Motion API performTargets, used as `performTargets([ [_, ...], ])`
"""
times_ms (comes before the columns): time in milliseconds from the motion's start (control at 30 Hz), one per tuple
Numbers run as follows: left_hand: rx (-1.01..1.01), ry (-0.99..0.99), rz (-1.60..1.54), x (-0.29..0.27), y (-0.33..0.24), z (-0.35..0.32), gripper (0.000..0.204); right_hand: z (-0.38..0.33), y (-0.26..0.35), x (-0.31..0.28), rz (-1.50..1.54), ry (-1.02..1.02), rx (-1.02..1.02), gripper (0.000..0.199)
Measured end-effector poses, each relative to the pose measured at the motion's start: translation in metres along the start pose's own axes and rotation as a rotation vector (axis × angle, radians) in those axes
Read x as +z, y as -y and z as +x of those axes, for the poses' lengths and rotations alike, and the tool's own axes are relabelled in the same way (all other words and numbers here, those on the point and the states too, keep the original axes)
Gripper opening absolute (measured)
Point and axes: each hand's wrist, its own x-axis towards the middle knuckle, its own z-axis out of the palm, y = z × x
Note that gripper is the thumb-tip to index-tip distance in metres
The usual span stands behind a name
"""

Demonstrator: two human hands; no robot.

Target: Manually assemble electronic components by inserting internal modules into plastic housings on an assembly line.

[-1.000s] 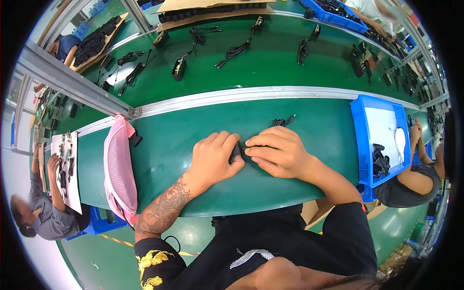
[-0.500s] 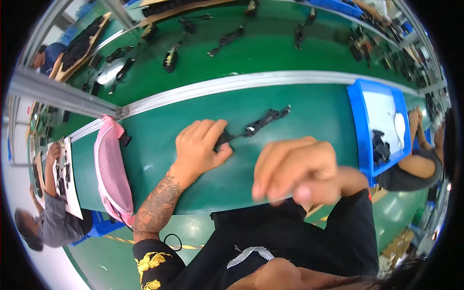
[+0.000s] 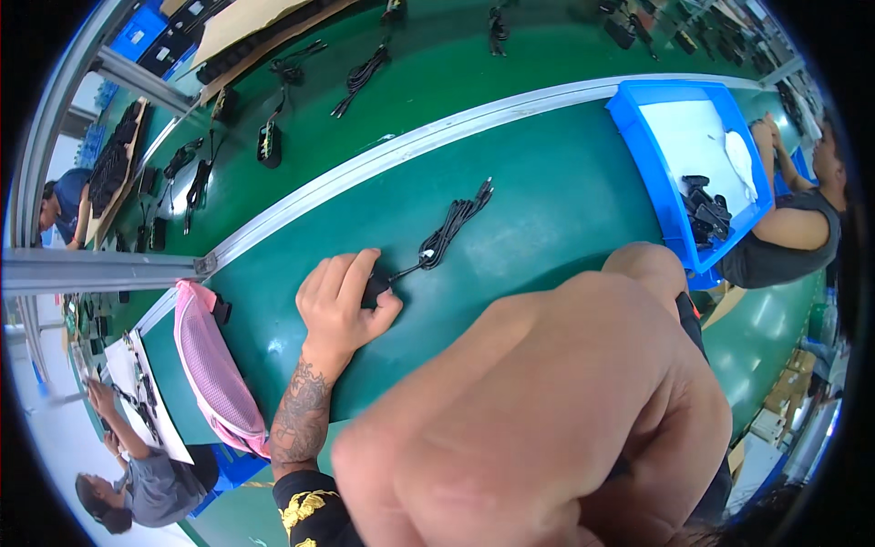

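My left hand (image 3: pixel 339 305) rests on the green work surface with its fingers closed around a black power adapter (image 3: pixel 375 287). Most of the adapter is hidden under the fingers and thumb. From it a thin black cable (image 3: pixel 444 239) runs away to the right, folded into a bundle, with its connector end pointing to the far right. My right hand (image 3: pixel 547 410) is raised very close to the camera and fills the lower middle of the picture. Its back shows; its fingers are bent out of sight, so whether anything is in them is hidden.
A pink mesh pouch (image 3: pixel 214 369) lies at the left. On the right stands a blue bin (image 3: pixel 670 214) with small black parts (image 3: pixel 706 210) and a white item. Beyond a metal rail (image 3: pixel 419 141), adapters and cables lie on a green belt (image 3: pixel 437 96). Other people sit at both sides.
My right hand has risen from above the table toward the camera and now looks much larger. The left hand keeps its grip on the adapter. The whole view has tilted and shifted.
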Motion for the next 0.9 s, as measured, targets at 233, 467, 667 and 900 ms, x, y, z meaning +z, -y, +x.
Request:
performTargets([
  [233,0.005,-0.046,-0.057,-0.003,-0.004,0.002,0.039,-0.034,0.054,-0.036,-0.053,-0.023,0.027,0.008],
  [467,0.002,-0.035,-0.093,-0.001,-0.009,0.001,0.039,-0.039,0.061,-0.039,-0.110,-0.062,0.057,0.006],
  [667,-0.002,-0.040,-0.098,-0.001,-0.010,0.007,0.040,-0.033,0.067,-0.052,-0.150,-0.091,0.087,0.005],
  [900,-0.038,-0.032,-0.100,0.005,-0.006,-0.004,0.040,-0.075,0.103,-0.066,-0.745,-0.221,0.313,0.007],
])
